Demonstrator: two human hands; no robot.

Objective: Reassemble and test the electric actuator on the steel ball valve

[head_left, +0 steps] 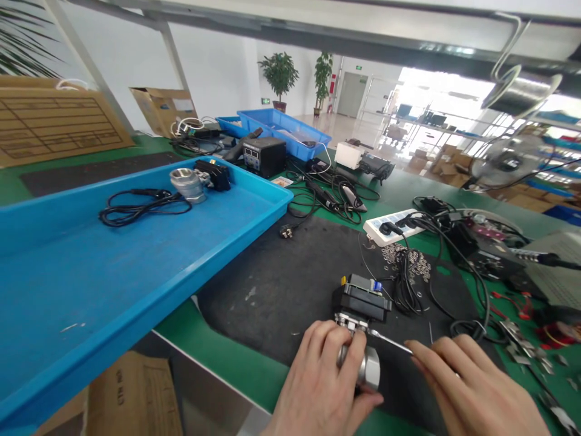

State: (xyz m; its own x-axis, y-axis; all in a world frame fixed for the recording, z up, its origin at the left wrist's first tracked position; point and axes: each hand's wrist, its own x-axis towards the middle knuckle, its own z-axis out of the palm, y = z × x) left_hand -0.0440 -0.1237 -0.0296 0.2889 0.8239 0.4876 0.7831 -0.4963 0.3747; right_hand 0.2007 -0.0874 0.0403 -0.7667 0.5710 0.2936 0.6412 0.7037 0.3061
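The steel valve (370, 368) with its black actuator box (363, 300) stood on the black mat (281, 284) at the near edge of the bench, about 6 o'clock in the view. Its long axis ran from 6 to 12 o'clock, with the box at the far end. The left hand (318, 381) was the nearer one, curled around the steel body from the 9 o'clock side. The right hand (476, 387) was apart at 3 o'clock and pinched a thin metal tool (390, 342). The tool pointed toward 10 o'clock, and its tip reached the joint under the box. A blue tray (136, 254) lay well apart at 10 o'clock.
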